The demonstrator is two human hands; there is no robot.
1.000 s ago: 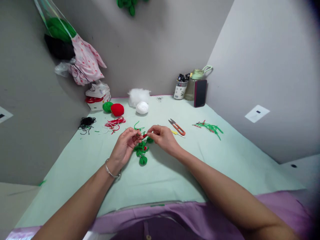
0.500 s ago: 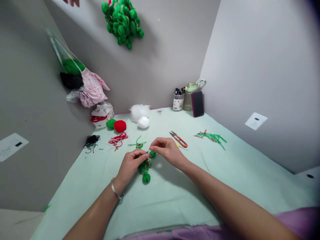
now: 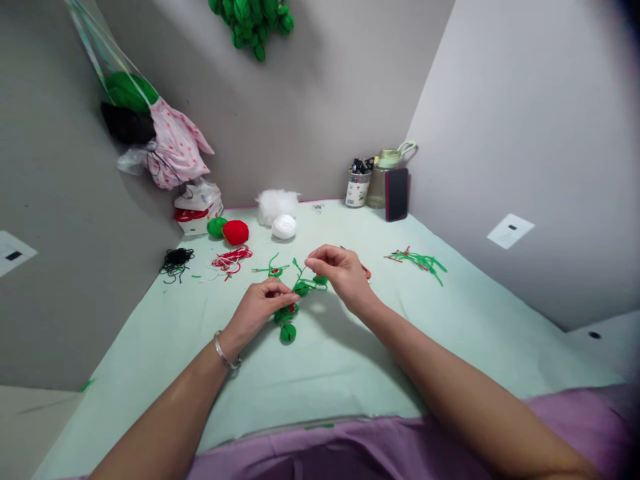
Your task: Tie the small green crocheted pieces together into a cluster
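Observation:
My left hand (image 3: 261, 305) pinches a green crocheted piece (image 3: 287, 333) with red and white bits and round ball-like ends, which lies on the table below its fingertips. To the right and a little higher, my right hand (image 3: 343, 275) is closed in a pinch on a thin green yarn strand (image 3: 299, 280) that runs down toward the piece. Another small green and red crocheted bit (image 3: 275, 271) with loose yarn tails lies just beyond my left fingers. Orange-handled thread snips (image 3: 367, 272) are mostly hidden behind my right hand.
Red yarn ball (image 3: 235, 233), green yarn ball (image 3: 217, 227), white yarn ball (image 3: 285, 227) and white stuffing (image 3: 277, 206) sit at the back. Black yarn (image 3: 177, 264) lies left, cut green strands (image 3: 420, 261) right. A phone (image 3: 397, 194) leans by a bottle (image 3: 377, 187) and a pen cup (image 3: 358, 189).
My hands have moved apart; the right one rose slightly, drawing the strand up from the piece. The camera view has tilted down, and the snips are now more covered.

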